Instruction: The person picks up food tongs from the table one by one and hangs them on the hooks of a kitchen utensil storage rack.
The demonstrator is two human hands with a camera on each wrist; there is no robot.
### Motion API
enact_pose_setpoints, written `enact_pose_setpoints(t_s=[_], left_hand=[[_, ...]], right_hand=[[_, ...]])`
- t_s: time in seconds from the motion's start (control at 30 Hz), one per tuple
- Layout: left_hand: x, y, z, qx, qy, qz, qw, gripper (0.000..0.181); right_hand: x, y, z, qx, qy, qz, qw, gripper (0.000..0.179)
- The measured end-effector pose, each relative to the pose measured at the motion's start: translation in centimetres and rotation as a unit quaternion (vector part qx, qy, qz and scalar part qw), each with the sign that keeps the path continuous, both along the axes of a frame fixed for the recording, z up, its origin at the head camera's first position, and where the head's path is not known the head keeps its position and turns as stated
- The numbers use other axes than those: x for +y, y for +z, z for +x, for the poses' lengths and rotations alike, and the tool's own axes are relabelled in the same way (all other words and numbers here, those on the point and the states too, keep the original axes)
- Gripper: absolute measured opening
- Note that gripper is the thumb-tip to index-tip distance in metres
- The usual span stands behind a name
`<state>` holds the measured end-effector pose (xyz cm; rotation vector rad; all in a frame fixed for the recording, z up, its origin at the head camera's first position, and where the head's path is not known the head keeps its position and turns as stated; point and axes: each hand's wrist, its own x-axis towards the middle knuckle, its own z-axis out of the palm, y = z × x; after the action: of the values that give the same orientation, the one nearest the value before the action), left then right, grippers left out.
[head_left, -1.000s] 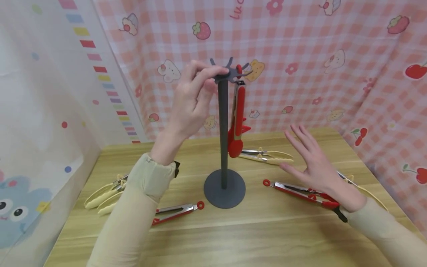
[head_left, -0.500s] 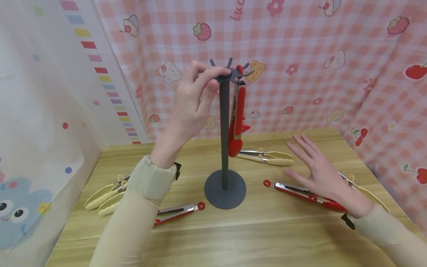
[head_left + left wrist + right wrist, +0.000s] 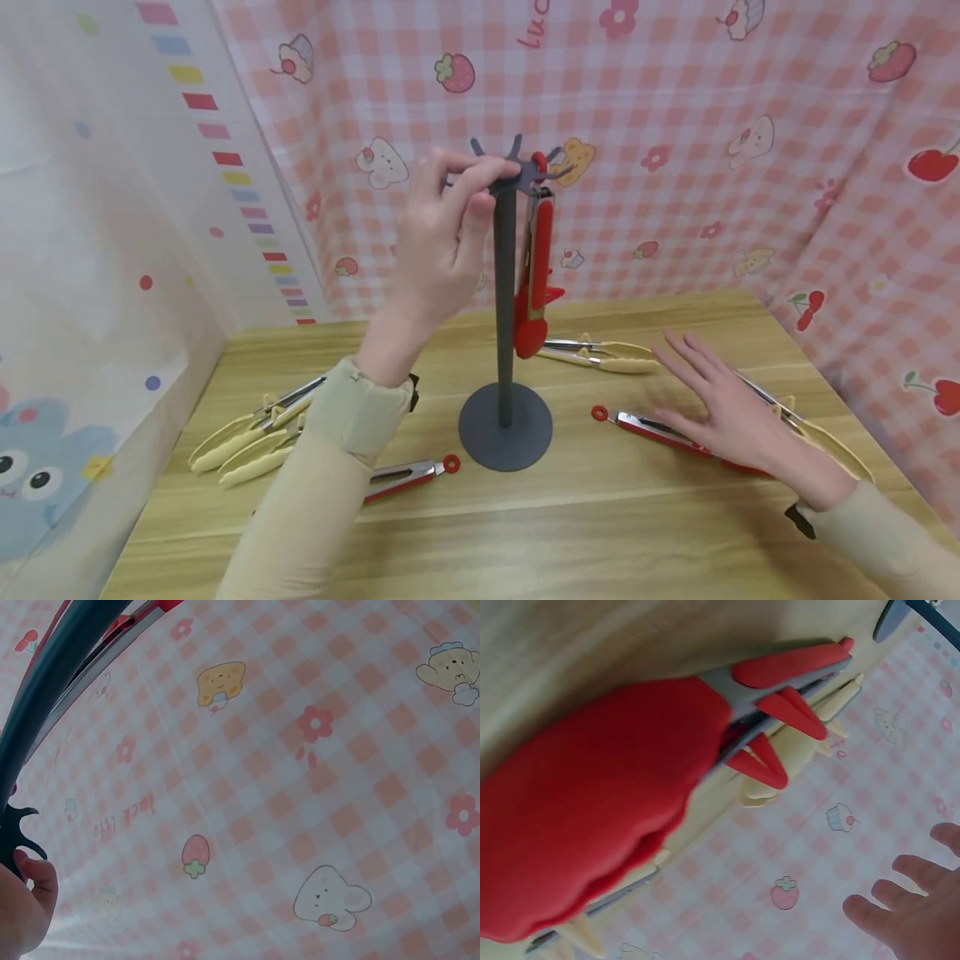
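My left hand [image 3: 442, 229] holds the top of a dark grey stand [image 3: 506, 292], its bent index finger and thumb at the hook ring. In the left wrist view that hand [image 3: 26, 911] shows at the lower left edge by the hooks. Red-handled tongs [image 3: 540, 258] hang by their loop from a hook on the stand's right side. My right hand [image 3: 727, 408], fingers spread and holding nothing, is over another pair of red tongs [image 3: 648, 429] and covers their far end. The right wrist view shows large red tongs [image 3: 607, 795] close up.
Yellow-tipped tongs [image 3: 626, 364] lie behind the stand, more yellow tongs [image 3: 832, 442] at the right. Two yellow pairs [image 3: 240, 462] lie at the left. Red tongs [image 3: 408, 477] are partly hidden under my left forearm. A checked curtain [image 3: 675, 100] hangs behind the wooden table [image 3: 525, 542].
My right hand has moved down and right over the red tongs. My left hand stays at the stand's top, its forearm shifting slightly right. The hanging tongs stay on their hook.
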<state>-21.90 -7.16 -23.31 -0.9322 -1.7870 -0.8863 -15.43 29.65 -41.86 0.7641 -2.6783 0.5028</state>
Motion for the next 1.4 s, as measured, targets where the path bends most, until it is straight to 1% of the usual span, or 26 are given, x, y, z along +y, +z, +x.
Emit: enact_pose_setpoints(t_s=[0.1, 0.3, 0.37, 0.43, 0.5, 0.63, 0.77, 0.87, 1.0, 1.13, 1.3, 1.4], left_hand=[[0.2, -0.3, -0.1, 0.009, -0.002, 0.014, 0.9999, 0.069], [0.3, -0.6, -0.2, 0.013, -0.005, 0.033, 0.9994, 0.069], [0.3, -0.6, -0.3, 0.013, -0.005, 0.038, 0.9992, 0.070], [0.3, -0.7, -0.3, 0.013, -0.003, 0.041, 0.9991, 0.071], [0.3, -0.7, -0.4, 0.014, -0.004, 0.044, 0.9989, 0.072], [0.4, -0.7, -0.6, 0.019, -0.007, 0.047, 0.9987, 0.071], [0.5, -0.8, -0.7, 0.025, -0.007, 0.055, 0.9981, 0.070], [0.8, -1.1, -1.0, 0.040, -0.005, 0.072, 0.9966, 0.067], [1.5, -1.5, -1.5, 0.060, 0.001, 0.104, 0.9927, 0.066], [2.0, -1.7, -1.6, 0.060, 0.006, 0.127, 0.9900, 0.067], [2.1, -1.8, -1.6, 0.058, 0.008, 0.134, 0.9893, 0.066], [2.0, -1.7, -1.6, 0.068, 0.006, 0.130, 0.9892, 0.062]], right_hand=[[0.5, -0.5, 0.4, -0.015, -0.002, 0.010, 0.9998, 0.091], [1.1, -1.6, 0.6, 0.019, 0.010, 0.035, 0.9992, 0.089], [1.2, -1.9, 0.7, 0.019, 0.007, 0.044, 0.9988, 0.089], [1.3, -2.2, 0.8, 0.007, 0.001, 0.055, 0.9985, 0.088], [1.5, -2.4, 1.0, -0.015, -0.004, 0.065, 0.9978, 0.086], [1.7, -2.9, 1.2, -0.042, 0.000, 0.073, 0.9965, 0.084], [1.8, -3.3, 1.3, -0.043, 0.002, 0.071, 0.9966, 0.082], [1.8, -3.5, 1.4, -0.044, 0.000, 0.075, 0.9962, 0.081], [2.1, -3.7, 1.5, -0.067, -0.003, 0.091, 0.9936, 0.079], [2.3, -3.9, 1.6, -0.096, -0.009, 0.103, 0.9899, 0.079], [2.4, -4.0, 1.6, -0.106, -0.014, 0.107, 0.9885, 0.078], [2.5, -4.0, 1.6, -0.108, -0.016, 0.111, 0.9878, 0.075]])
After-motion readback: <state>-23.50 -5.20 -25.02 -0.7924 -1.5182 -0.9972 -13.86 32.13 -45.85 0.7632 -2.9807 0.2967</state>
